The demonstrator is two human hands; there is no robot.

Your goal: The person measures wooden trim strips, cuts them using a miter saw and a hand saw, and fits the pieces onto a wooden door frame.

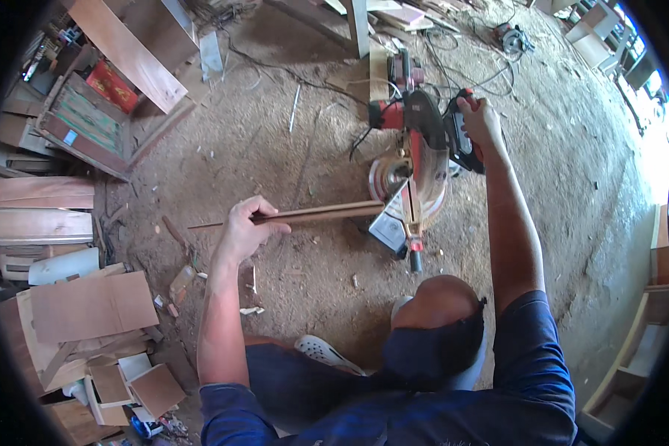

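Observation:
A red and black mitre saw (427, 141) stands on the dusty floor in front of me. My right hand (481, 120) is wrapped round its handle (462, 137), with the arm stretched forward. On the left, my left hand (249, 227) grips thin wooden strips (323, 213) between thumb and fingers. They run rightward from the hand to the saw's base and fence, and their other end sticks out left of the hand. Whether the blade touches the strips cannot be seen. A small metal plate (389, 229) sits by the base.
Wooden boards (41, 223) and offcuts (93, 308) are piled along the left side. A wooden crate (85, 123) stands at the upper left. Cables (297, 74) cross the floor behind the saw, near a circular saw (511, 39). Wooden frames (632, 353) line the lower right.

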